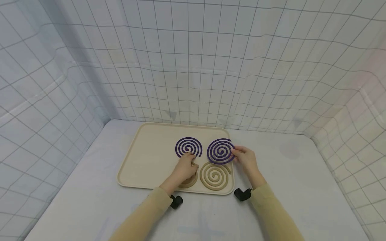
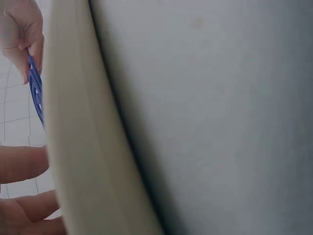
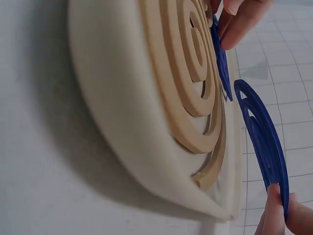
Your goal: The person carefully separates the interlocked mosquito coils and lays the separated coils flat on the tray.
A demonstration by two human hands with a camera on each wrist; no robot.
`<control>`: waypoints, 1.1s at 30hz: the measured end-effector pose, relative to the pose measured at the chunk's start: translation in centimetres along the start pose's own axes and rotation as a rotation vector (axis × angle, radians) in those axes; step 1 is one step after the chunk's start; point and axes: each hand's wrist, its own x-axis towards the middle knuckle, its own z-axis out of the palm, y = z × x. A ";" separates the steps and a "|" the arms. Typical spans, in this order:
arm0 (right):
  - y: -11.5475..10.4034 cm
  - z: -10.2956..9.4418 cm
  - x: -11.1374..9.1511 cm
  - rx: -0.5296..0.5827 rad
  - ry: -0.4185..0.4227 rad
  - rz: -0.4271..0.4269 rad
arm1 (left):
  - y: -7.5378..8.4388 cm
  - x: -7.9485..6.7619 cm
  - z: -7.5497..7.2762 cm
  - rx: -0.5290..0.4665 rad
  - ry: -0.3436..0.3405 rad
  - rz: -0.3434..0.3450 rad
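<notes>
In the head view, a purple mosquito coil (image 1: pixel 188 148) lies flat on the beige tray (image 1: pixel 144 150). My left hand (image 1: pixel 184 167) touches its near edge with the fingertips, the thumb held apart. My right hand (image 1: pixel 246 160) pinches a second purple coil (image 1: pixel 221 151) by its right edge. The right wrist view shows this coil (image 3: pixel 266 134) tilted and raised off the tray, thumb on one face and fingers on the other. A tan coil (image 1: pixel 214 175) lies at the tray's near right corner. Another tan coil (image 1: pixel 190 183) is partly hidden under my left hand.
The tray has a raised rim and sits on a white-covered table (image 1: pixel 289 174). White grid-patterned curtains (image 1: pixel 193 67) stand behind and at both sides. Black wrist mounts (image 1: pixel 242 194) hang under both sleeves close to the tray's near edge.
</notes>
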 end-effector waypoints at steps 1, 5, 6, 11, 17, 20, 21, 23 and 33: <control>0.0 0.1 0.1 0.002 0.001 0.000 | 0.0 -0.1 0.0 0.003 -0.017 -0.002; -0.1 0.2 0.4 0.011 0.003 0.005 | 0.0 -0.1 -0.2 0.011 -0.065 0.023; -0.2 0.3 0.4 0.009 0.003 0.005 | -0.1 -0.1 -0.3 0.011 -0.075 0.028; -0.3 0.3 0.6 0.009 -0.008 -0.003 | -0.4 -0.1 -0.5 -0.029 -0.099 0.017; -0.1 0.6 0.9 0.026 -0.050 -0.035 | -0.8 -0.3 -0.8 -0.096 -0.108 -0.021; -0.1 0.7 0.9 -0.028 -0.059 -0.046 | -0.9 -0.3 -1.0 -0.111 -0.111 -0.030; -0.1 0.7 0.8 -0.050 -0.063 -0.048 | -0.9 -0.3 -1.1 -0.116 -0.111 -0.031; -0.3 0.7 0.7 -0.077 -0.071 -0.045 | -0.9 -0.3 -1.2 -0.127 -0.116 -0.037; -0.4 1.2 0.7 -0.439 -0.012 -0.148 | -1.0 -0.4 -1.5 -0.161 -0.132 -0.041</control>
